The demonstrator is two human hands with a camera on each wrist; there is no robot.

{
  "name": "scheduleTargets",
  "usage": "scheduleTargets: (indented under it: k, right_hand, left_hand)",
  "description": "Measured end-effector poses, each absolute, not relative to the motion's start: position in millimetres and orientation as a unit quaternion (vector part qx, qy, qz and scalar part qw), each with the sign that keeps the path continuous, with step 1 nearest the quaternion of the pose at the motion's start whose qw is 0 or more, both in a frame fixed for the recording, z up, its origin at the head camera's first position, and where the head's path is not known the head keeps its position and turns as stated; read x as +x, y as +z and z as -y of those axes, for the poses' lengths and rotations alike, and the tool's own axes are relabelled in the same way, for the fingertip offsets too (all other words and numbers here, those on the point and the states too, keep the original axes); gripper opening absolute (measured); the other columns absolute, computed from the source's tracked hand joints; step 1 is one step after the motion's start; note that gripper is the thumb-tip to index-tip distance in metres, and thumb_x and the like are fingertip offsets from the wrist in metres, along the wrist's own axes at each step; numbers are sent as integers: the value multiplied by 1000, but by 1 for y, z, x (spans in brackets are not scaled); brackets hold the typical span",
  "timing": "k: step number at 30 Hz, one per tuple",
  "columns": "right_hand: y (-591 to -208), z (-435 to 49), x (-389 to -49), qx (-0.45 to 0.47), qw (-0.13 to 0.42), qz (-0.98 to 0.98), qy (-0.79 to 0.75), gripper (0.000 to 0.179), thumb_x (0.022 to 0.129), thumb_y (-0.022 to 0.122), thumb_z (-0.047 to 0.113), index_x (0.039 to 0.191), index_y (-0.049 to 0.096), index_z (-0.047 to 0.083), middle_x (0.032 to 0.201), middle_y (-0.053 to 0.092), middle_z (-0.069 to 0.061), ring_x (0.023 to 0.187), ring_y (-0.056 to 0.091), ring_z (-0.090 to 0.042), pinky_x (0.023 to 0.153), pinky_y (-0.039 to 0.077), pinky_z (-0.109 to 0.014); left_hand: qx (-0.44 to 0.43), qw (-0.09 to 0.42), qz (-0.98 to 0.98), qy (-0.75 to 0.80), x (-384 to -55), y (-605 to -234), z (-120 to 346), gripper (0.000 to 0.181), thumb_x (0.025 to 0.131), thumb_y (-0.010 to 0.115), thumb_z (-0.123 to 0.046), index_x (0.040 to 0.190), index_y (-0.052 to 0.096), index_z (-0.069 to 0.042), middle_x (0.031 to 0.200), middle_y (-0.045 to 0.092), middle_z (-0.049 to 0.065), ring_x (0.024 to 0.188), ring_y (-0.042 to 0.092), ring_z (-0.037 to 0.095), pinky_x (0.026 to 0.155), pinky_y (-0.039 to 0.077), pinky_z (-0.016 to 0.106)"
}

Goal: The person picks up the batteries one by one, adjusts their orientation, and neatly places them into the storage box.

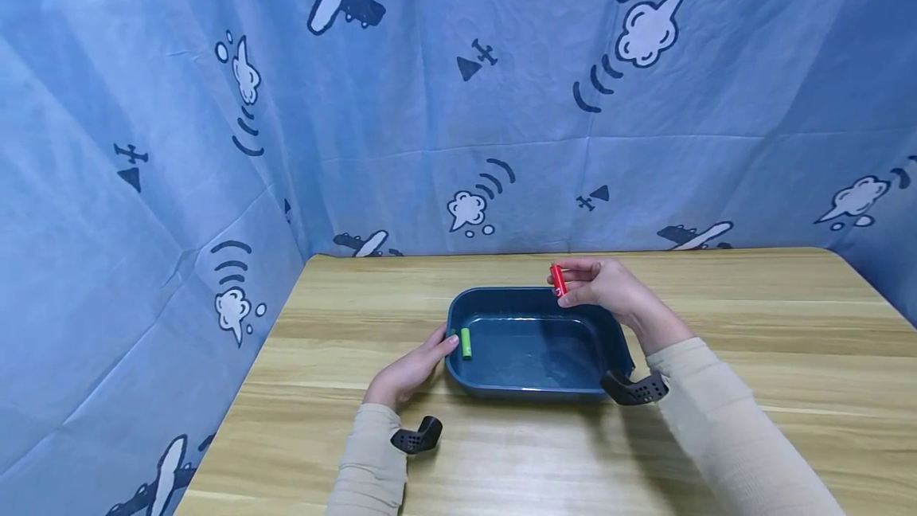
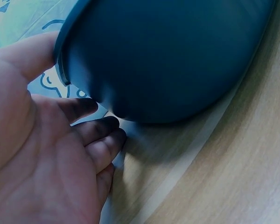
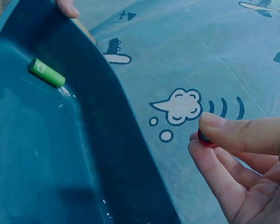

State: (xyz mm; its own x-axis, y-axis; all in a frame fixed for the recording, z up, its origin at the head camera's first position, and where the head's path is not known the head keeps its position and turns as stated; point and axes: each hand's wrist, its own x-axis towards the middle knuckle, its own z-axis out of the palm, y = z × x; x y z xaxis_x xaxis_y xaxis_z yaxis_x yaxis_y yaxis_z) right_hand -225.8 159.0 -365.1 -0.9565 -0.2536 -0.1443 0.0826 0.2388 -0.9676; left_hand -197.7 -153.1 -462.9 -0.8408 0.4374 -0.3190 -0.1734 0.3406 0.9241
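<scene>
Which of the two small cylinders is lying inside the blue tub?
The green cylinder, at the left end of the blue tub; the red cylinder is held up in the grip of the right hand.

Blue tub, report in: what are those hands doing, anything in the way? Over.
Left hand gripping blue tub at left end. Right hand pinching red cylinder near far side. Green cylinder inside, left end. Nothing visibly blocking right hand.

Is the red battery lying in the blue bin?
No: the right hand pinches the red battery, while the green battery lies inside.
</scene>
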Motion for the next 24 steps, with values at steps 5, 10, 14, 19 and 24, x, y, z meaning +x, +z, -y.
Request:
scheduleTargets:
  k: [5, 10, 14, 19, 24]
  right_hand:
    - [-367, -156, -227, -62, 137, -771, -618, 64, 72, 71, -10, 130, 42, -13, 116, 57, -28, 85, 64, -12, 74, 53, -26]
    - [-369, -151, -229, -56, 138, -774, -615, 64, 72, 71, -10, 130, 43, -12, 118, 56, -30, 84, 64, -12, 74, 53, -26]
    - [-369, -147, -230, -59, 141, -769, -621, 64, 73, 71, -9, 130, 42, -12, 119, 55, -31, 87, 64, -16, 75, 53, -26]
    - [-372, -142, -233, -49, 149, -764, -626, 63, 73, 69, -11, 131, 43, -11, 121, 53, -31, 87, 64, -17, 75, 53, -26]
    - [-373, -136, -235, -48, 152, -761, -629, 62, 74, 68, -12, 131, 43, -11, 121, 53, -31, 85, 63, -14, 75, 53, -27]
  left_hand:
    - [85, 268, -777, 564, -199, -463, 153, 66, 97, 36, -49, 150, 12, -20, 154, 8, 9, 139, 2, 32, 107, 5, 60]
    - [84, 267, -776, 564, -199, -464, 153, 66, 96, 36, -50, 150, 11, -20, 154, 8, 9, 139, 2, 33, 106, 5, 61]
    - [82, 266, -778, 563, -198, -464, 153, 67, 96, 36, -51, 150, 12, -20, 154, 8, 9, 139, 2, 34, 105, 6, 62]
    - [81, 266, -779, 561, -199, -465, 153, 67, 96, 36, -51, 150, 13, -21, 154, 9, 9, 139, 3, 34, 105, 6, 63]
    - [84, 266, -778, 562, -199, -465, 154, 67, 96, 36, -51, 150, 12, -21, 154, 9, 9, 139, 3, 33, 105, 6, 62]
